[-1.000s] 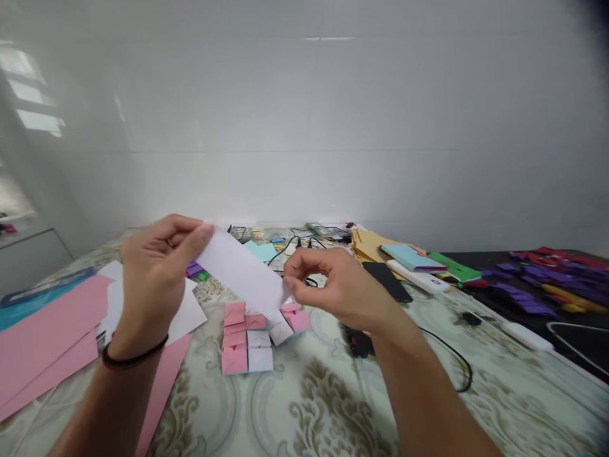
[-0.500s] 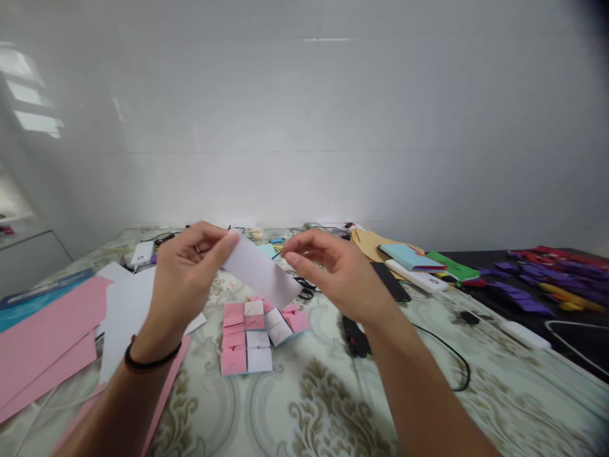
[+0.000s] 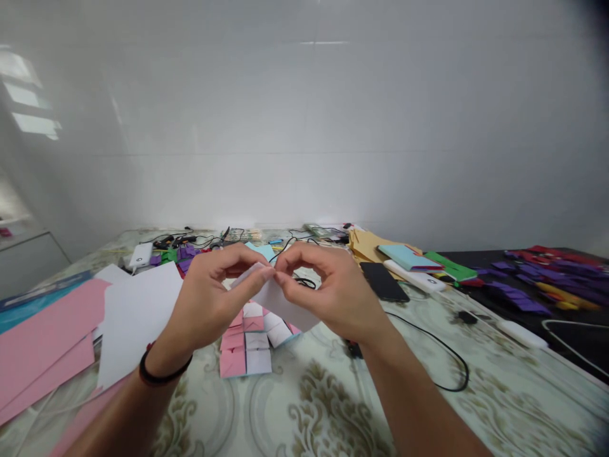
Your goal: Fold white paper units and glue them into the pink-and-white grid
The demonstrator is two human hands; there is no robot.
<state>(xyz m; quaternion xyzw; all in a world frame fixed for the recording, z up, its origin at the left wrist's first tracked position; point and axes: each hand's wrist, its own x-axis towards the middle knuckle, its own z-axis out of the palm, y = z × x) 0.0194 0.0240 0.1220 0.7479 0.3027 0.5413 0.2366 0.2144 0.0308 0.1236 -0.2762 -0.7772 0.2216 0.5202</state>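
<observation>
A small white sheet of paper is pinched between my two hands, raised over the table. My left hand grips its upper edge between thumb and forefinger, and a dark band circles that wrist. Meeting it fingertip to fingertip, my right hand pinches the same edge. The sheet hangs down and is partly covered by my fingers. Below it on the tablecloth lie several folded pink and white paper pieces, set in rows; the back ones are hidden by my hands and the sheet.
Pink sheets and white sheets lie at left. At right are a black phone, a white power strip, a light blue paper stack and a black cable. Purple folded pieces cover a dark surface farther right.
My right hand has moved left and taken hold of the white paper. My left hand has shifted right, and the fingertips now meet at the sheet's edge.
</observation>
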